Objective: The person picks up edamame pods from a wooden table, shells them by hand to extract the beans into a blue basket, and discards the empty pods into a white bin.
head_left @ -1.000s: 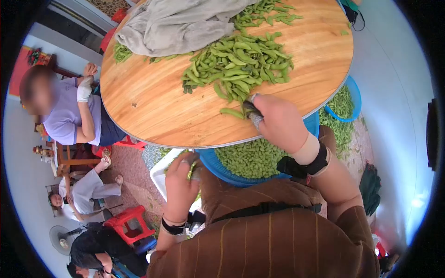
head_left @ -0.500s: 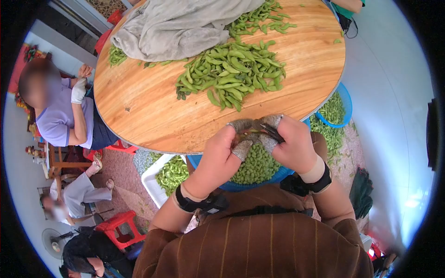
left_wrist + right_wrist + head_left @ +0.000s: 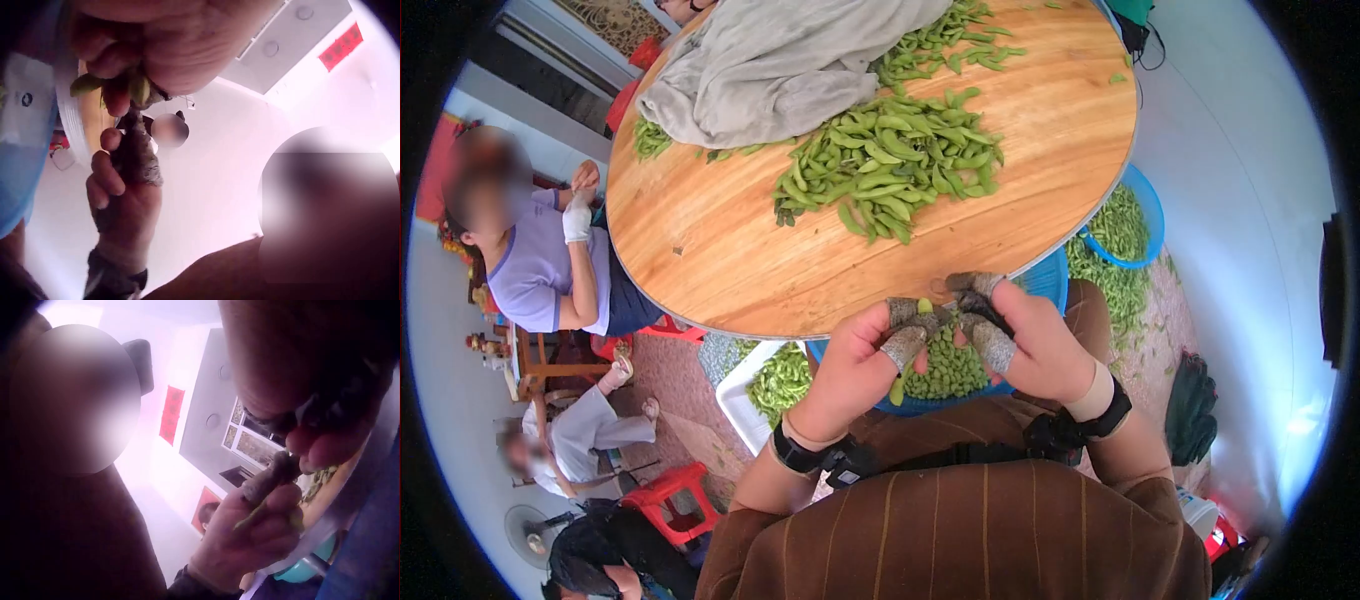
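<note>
Both hands meet over a blue basket (image 3: 1055, 280) of shelled green beans (image 3: 945, 368), close to the table's near edge. My left hand (image 3: 855, 360), with grey-wrapped thumb and finger, pinches a green pod (image 3: 900, 385); in the left wrist view green pod pieces (image 3: 139, 89) show among its curled fingers. My right hand (image 3: 1045, 345), also wrapped at the fingertips, grips a dark object (image 3: 982, 308) whose form is unclear, its tips near the left fingertips. A pile of green pods (image 3: 890, 165) lies on the round wooden table (image 3: 730, 260).
A grey cloth (image 3: 770, 75) covers part of the table beyond the pile. Left of the basket stands a white tray (image 3: 745, 400) of pods; a second blue basket (image 3: 1155, 215) with pods is at the right. People sit at the left, near a red stool (image 3: 675, 500).
My right hand has come back from the pile to my left hand. Since half a second ago both hands have moved slightly lower and a green pod shows at the left fingers.
</note>
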A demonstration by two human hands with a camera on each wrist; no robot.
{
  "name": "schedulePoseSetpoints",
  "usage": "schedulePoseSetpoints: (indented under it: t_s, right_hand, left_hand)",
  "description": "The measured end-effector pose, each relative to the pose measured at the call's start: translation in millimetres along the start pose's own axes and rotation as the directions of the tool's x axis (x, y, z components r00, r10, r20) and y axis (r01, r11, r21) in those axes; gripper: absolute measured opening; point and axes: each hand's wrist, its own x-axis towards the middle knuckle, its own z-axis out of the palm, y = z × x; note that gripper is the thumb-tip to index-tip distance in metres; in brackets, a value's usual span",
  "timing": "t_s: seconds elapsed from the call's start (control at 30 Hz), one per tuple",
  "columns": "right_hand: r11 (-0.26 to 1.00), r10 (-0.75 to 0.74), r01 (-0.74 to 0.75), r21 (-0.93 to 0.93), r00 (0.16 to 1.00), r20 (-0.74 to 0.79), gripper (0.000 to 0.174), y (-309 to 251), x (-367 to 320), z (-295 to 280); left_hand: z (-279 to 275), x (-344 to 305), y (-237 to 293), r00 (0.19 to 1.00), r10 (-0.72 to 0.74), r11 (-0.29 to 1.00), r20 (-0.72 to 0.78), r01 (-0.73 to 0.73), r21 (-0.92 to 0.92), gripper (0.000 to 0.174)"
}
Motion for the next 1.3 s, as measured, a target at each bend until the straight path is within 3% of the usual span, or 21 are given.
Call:
schedulePoseSetpoints:
  t_s: [0.1,0.17,0.2,0.27,0.47,0.67,0.87,1.0,1.2,1.23,1.27,1.3]
  right_hand:
    - [0.994,-0.084,0.089,-0.068,0.994,0.075,0.027,-4.3,-4.6,-0.3]
    - [0.996,-0.053,0.06,-0.065,0.993,0.108,0.028,-4.4,-7.0,-0.8]
    - [0.997,-0.023,0.032,-0.065,0.989,0.143,0.028,-4.4,-8.0,-0.8]
    - [1.0,-0.009,0.012,-0.024,0.993,0.116,0.024,1.2,-9.6,3.1]
    - [0.994,0.055,-0.068,0.085,0.988,0.142,0.024,4.4,-12.6,2.2]
    - [0.984,0.088,-0.112,0.138,0.982,0.164,0.027,7.4,-12.3,6.1]
    - [0.963,0.18,-0.214,0.163,0.963,0.202,0.031,-7.3,-13.0,-0.2]
    - [0.935,0.233,-0.279,0.219,0.949,0.213,0.031,-4.5,-15.4,-0.3]
    - [0.946,0.21,-0.255,0.199,0.953,0.22,0.028,-2.8,-17.0,-1.9]
    - [0.946,0.21,-0.254,0.2,0.953,0.219,0.028,-2.1,-17.0,-3.5]
    - [0.874,0.281,-0.375,0.309,0.909,0.308,0.029,-1.3,-16.7,-6.3]
    - [0.773,0.335,-0.494,0.399,0.851,0.405,0.03,-0.7,-17.0,-7.2]
  left_hand:
    - [0.0,2.3,-18.4,0.992,0.109,0.987,-0.068,-0.1,0.123,0.018]
    - [-2.0,1.3,-22.3,0.972,0.234,0.888,-0.029,-0.202,0.412,0.021]
    - [-1.4,1.0,-21.3,0.972,0.232,0.888,-0.027,-0.201,0.413,0.021]
    - [0.2,0.7,-18.4,0.949,0.315,0.754,-0.008,-0.245,0.609,0.018]
    - [2.5,-0.8,-10.5,0.907,0.418,0.53,0.051,-0.29,0.797,0.017]
    - [3.8,1.1,-15.2,0.897,0.425,0.462,0.124,-0.333,0.822,0.015]
    - [0.9,0.2,-17.3,0.925,0.372,0.566,0.081,-0.295,0.769,0.013]
    - [1.4,1.0,-16.9,0.915,0.392,0.544,0.094,-0.313,0.779,0.01]
    - [0.9,-1.1,-18.4,0.93,0.342,0.519,0.131,-0.303,0.799,0.015]
    - [0.1,-1.3,-21.9,0.938,0.324,0.625,0.121,-0.309,0.717,0.011]
    - [-0.3,-0.7,-23.0,0.945,0.306,0.718,0.114,-0.308,0.623,0.008]
    - [0.8,-1.7,-18.9,0.945,0.306,0.718,0.114,-0.308,0.624,0.008]
